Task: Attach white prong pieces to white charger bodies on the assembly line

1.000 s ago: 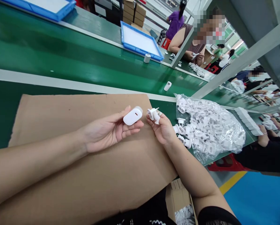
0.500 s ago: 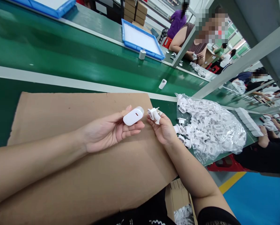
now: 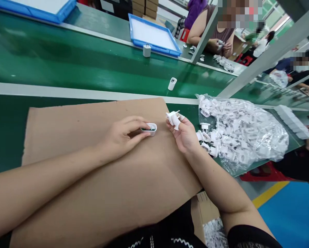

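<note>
My left hand [image 3: 123, 136] is turned palm down over the brown cardboard sheet [image 3: 92, 172] and pinches a white charger shell [image 3: 149, 128], whose open end faces up and shows a dark board inside. Just to its right, my right hand [image 3: 184, 136] holds a small white plug piece with metal prongs [image 3: 173, 117] between its fingertips. The two parts are a short way apart. A clear plastic bag of several white plug pieces [image 3: 242, 136] lies right beside my right hand, with a few loose ones spilled at its mouth [image 3: 206, 137].
A green conveyor belt [image 3: 66, 65] runs behind the cardboard, carrying two white chargers [image 3: 172, 83] [image 3: 146, 50]. Blue trays [image 3: 151, 34] lie on the far bench. Another person [image 3: 216, 34] handles small parts across the belt. An open carton [image 3: 208, 224] sits below the table edge.
My left hand has turned over from palm up to palm down and rotated the charger shell, so its open end now faces up. The chargers on the belt have travelled left.
</note>
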Demonstrator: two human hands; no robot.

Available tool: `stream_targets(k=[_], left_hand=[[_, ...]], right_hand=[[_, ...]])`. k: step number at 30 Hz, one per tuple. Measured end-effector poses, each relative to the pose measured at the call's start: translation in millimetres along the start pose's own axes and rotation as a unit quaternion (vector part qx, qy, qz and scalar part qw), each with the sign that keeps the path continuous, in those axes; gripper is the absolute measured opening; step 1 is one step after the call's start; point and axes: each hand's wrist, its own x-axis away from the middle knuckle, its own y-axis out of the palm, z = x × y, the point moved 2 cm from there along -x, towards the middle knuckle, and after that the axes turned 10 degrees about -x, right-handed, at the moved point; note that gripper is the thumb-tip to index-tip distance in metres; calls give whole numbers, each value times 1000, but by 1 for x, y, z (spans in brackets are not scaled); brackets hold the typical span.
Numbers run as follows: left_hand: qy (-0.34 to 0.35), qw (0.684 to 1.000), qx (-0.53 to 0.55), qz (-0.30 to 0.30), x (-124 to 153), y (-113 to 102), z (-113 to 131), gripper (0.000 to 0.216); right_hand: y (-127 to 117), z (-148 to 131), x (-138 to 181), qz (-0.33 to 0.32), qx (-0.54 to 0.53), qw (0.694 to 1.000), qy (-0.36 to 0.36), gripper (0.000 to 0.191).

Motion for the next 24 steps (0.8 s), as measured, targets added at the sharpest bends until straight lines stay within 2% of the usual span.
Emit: stream_targets(k=[6, 10, 12, 16, 18, 20, 21, 24], left_hand=[[104, 993, -49, 24, 3, 1, -2, 13], [117, 990, -73, -1, 2, 2, -6, 14], [114, 991, -65, -2, 0, -4, -1, 15], [124, 989, -47, 59, -6, -25, 21, 36], [135, 987, -55, 70, -8, -26, 30, 41], [82, 996, -39, 23, -11, -15, 31, 28], [33, 999, -19, -7, -12, -7, 29, 24], [-113, 989, 71, -65, -16, 11, 23, 31]], right_hand=[[0, 2, 1, -10, 1, 1000, 8, 26], [-1, 3, 0, -7, 11, 1000, 9, 28], [-2, 3, -1, -4, 14, 1000, 11, 28], [-4, 1, -3, 6, 3, 1000, 1, 25], [-4, -2, -5, 10, -2, 1000, -17, 24], [-5, -4, -7, 19, -8, 999, -25, 24], [-5, -4, -8, 26, -11, 999, -22, 24], [-6, -3, -9, 38, -22, 999, -9, 24]])
